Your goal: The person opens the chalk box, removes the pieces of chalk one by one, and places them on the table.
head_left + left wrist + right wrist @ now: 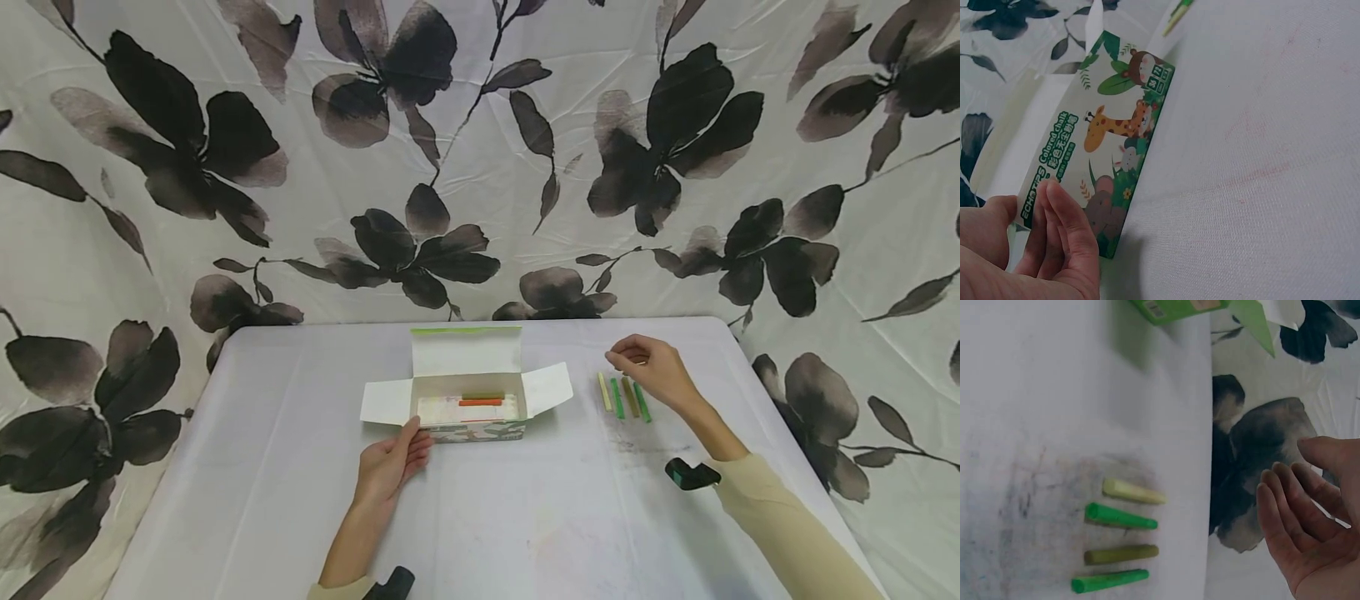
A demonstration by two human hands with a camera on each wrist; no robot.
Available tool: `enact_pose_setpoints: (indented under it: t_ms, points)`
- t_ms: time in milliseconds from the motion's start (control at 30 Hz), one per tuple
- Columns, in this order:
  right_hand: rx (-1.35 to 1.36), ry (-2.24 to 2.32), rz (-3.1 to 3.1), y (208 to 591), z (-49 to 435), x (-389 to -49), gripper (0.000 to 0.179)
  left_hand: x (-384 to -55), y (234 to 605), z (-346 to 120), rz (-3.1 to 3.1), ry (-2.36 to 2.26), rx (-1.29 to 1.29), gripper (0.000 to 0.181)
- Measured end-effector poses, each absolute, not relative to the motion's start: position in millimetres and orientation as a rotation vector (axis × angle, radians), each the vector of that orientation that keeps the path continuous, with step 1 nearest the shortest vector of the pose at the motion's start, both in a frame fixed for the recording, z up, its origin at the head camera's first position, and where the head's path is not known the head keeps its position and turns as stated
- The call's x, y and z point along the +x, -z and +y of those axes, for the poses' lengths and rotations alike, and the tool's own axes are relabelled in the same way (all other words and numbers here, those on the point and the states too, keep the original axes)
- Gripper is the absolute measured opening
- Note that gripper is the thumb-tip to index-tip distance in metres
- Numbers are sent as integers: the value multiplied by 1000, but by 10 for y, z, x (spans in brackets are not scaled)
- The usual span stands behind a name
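Observation:
My left hand [386,471] grips the near left corner of an open chalk box [480,432], thumb at the rim and fingers against the printed front. In the left wrist view the box front [1113,131] shows cartoon animals and the words "Colored chalk". An olive chalk [482,396] and an orange chalk [480,402] lie inside. Over the far side of a short row of chalks, my right hand [654,367] hovers with loosely bent fingers and nothing in them. That row has a pale yellow chalk [1134,490], two green chalks [1121,516] and an olive chalk [1121,554], side by side.
The box's back lid [467,352] stands up, with side flaps [547,388] spread out left and right. Smudges of chalk dust mark the white tablecloth [570,517] near the row. A flower-print curtain [480,167] hangs behind the table's far edge.

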State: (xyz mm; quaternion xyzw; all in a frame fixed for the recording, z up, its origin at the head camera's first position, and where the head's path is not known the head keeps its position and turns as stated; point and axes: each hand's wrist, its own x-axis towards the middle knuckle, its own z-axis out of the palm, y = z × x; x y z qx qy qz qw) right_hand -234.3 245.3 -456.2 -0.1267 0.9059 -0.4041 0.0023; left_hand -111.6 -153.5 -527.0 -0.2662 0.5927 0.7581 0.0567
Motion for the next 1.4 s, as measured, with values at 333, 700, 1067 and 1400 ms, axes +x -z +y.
enact_pose_setpoints:
  t_ms: [333,700,1067,1400]
  points:
    - [-525,1329,2780,4401,2046,-2412,23,-1112,5260,-1551,1806,-2290,-826,48]
    - [-678,1368,2668,4388,1548,-2415,21,-1108,5257,-1554,1805,-2292,-825,51]
    - [-857,1334,2548,4496,1142,-2431,20,-1109,5268,-1553,1775,-2305,-793,54]
    - [-968,1268,2438,4631,888,-2401,20,-1114,5251,-1546,1778,-2306,-809,52]
